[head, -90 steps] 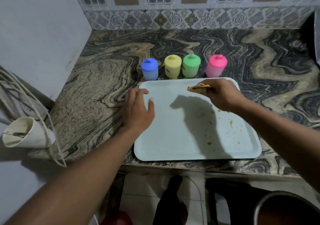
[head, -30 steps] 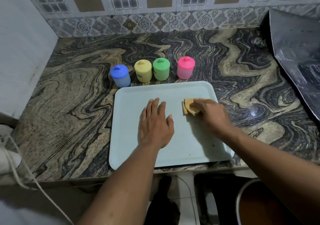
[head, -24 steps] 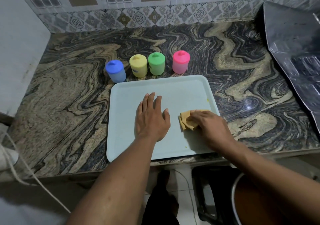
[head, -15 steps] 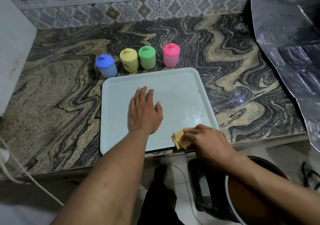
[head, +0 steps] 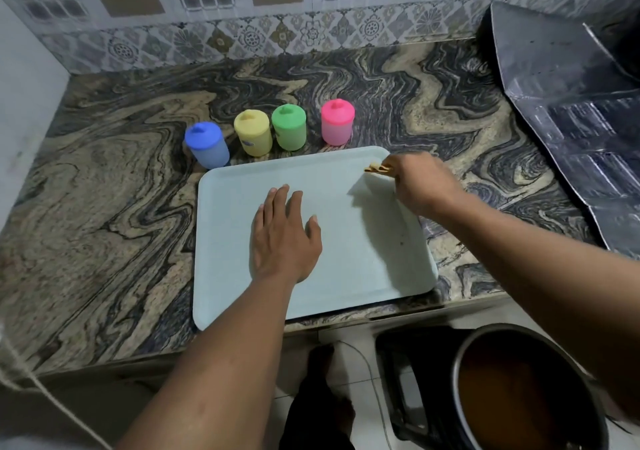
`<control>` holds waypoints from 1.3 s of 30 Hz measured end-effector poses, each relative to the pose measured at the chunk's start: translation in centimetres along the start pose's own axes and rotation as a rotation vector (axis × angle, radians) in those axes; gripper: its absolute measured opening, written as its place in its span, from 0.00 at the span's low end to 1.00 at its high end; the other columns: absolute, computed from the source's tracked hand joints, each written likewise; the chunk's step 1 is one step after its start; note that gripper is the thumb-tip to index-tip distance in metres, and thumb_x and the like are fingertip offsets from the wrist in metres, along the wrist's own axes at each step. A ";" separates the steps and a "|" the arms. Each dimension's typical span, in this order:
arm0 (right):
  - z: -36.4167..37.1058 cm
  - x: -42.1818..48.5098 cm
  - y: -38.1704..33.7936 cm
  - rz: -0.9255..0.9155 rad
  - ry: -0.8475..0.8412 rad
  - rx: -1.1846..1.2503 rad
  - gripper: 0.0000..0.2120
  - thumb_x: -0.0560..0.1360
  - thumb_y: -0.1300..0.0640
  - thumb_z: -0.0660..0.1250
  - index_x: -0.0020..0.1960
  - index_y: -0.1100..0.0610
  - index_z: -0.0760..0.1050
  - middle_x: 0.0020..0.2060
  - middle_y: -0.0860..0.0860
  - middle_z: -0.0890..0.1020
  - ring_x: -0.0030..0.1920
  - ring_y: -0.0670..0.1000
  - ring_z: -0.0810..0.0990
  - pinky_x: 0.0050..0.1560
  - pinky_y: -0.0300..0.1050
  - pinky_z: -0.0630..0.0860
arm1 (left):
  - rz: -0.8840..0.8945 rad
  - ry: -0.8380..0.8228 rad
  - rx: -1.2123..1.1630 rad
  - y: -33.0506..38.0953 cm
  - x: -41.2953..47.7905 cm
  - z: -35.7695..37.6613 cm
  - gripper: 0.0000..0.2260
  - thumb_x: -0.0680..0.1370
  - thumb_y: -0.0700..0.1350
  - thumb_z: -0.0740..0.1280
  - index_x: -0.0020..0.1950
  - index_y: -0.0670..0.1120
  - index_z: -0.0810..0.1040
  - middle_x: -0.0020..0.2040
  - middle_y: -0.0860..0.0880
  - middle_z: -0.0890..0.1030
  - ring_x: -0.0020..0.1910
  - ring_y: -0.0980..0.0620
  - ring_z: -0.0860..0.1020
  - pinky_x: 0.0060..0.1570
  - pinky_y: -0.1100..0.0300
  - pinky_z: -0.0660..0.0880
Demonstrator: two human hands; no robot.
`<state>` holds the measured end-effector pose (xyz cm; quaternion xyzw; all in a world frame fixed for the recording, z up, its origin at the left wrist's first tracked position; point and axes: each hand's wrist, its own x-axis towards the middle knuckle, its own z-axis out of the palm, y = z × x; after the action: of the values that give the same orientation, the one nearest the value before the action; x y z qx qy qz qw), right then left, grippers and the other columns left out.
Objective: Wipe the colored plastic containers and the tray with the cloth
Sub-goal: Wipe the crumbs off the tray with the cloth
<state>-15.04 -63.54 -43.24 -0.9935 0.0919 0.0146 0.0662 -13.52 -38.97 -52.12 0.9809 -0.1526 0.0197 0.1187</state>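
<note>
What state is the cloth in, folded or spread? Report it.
Folded: the cloth shows stacked layers, pinched in the right hand above the tray.

Person's left hand [head: 284,238] and right hand [head: 419,183], both bare. Bare forearms [head: 221,363] uncovered right to frame edge. Dark-clothed leg [head: 311,415] at bottom centre, blurred, detail unclear.

Swirly marble counter in front of me, odds and ends round it.
The dark-and-tan countertop [head: 114,207] runs back to a patterned tile wall [head: 242,34]. A crinkled silvery sheet [head: 568,110] covers its right end, and a plain white wall [head: 24,79] closes the left. Below me on the floor stands a round pot [head: 519,390], brown inside, with a thin cord [head: 375,390] near it.
</note>
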 end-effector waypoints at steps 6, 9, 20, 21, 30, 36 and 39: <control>2.3 -0.3 -2.8 -0.106 -0.131 -0.366 0.17 0.82 0.63 0.55 0.65 0.63 0.76 0.63 0.59 0.78 0.68 0.62 0.68 0.59 0.57 0.72 | -0.001 0.014 0.005 0.0 0.1 0.0 0.26 0.81 0.58 0.51 0.78 0.50 0.61 0.81 0.50 0.58 0.81 0.49 0.53 0.79 0.50 0.54; 2.3 -2.5 -3.2 -0.159 -0.120 -0.437 0.15 0.81 0.63 0.56 0.63 0.62 0.77 0.60 0.58 0.80 0.65 0.60 0.70 0.56 0.55 0.72 | 0.000 0.014 0.008 0.1 0.0 0.0 0.26 0.81 0.58 0.51 0.78 0.50 0.61 0.81 0.49 0.59 0.81 0.49 0.53 0.78 0.49 0.55; 2.2 -13.2 -3.1 -0.193 -0.127 -0.330 0.09 0.65 0.66 0.63 0.42 0.61 0.80 0.36 0.57 0.83 0.40 0.59 0.79 0.30 0.50 0.75 | -0.007 0.007 0.010 0.2 -0.1 -0.2 0.26 0.81 0.58 0.53 0.77 0.50 0.62 0.80 0.49 0.60 0.80 0.48 0.54 0.78 0.49 0.56; 1.9 -14.0 -3.2 -0.204 -0.161 -0.330 0.10 0.67 0.66 0.64 0.45 0.60 0.80 0.39 0.57 0.84 0.43 0.59 0.80 0.32 0.50 0.75 | -0.008 0.007 0.008 0.1 -0.1 -0.2 0.26 0.81 0.58 0.53 0.77 0.50 0.62 0.80 0.49 0.60 0.80 0.48 0.54 0.78 0.49 0.56; -1.1 -13.3 0.8 -0.147 -0.390 0.244 0.16 0.72 0.59 0.66 0.56 0.46 0.81 0.47 0.48 0.86 0.50 0.52 0.83 0.47 0.47 0.79 | -0.011 0.003 0.024 0.4 -0.1 -0.2 0.26 0.81 0.57 0.52 0.78 0.50 0.61 0.80 0.49 0.59 0.80 0.48 0.54 0.78 0.49 0.55; -2.1 -3.1 1.0 -0.041 0.105 0.332 0.10 0.74 0.61 0.62 0.51 0.51 0.79 0.37 0.52 0.83 0.42 0.62 0.80 0.39 0.50 0.77 | -0.003 0.021 0.049 0.3 -0.1 0.1 0.26 0.81 0.57 0.52 0.78 0.49 0.62 0.80 0.49 0.60 0.80 0.48 0.55 0.78 0.49 0.55; -1.7 1.1 0.0 -0.082 0.059 0.179 0.21 0.69 0.63 0.58 0.58 0.48 0.77 0.49 0.59 0.84 0.49 0.67 0.80 0.44 0.56 0.79 | -0.002 0.015 0.059 0.3 -0.1 0.0 0.26 0.81 0.57 0.51 0.78 0.50 0.62 0.81 0.49 0.59 0.80 0.49 0.54 0.78 0.50 0.54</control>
<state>-13.91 -63.94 -41.63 -0.9865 0.0540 -0.0259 0.1523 -13.66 -39.19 -52.11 0.9840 -0.1502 0.0313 0.0911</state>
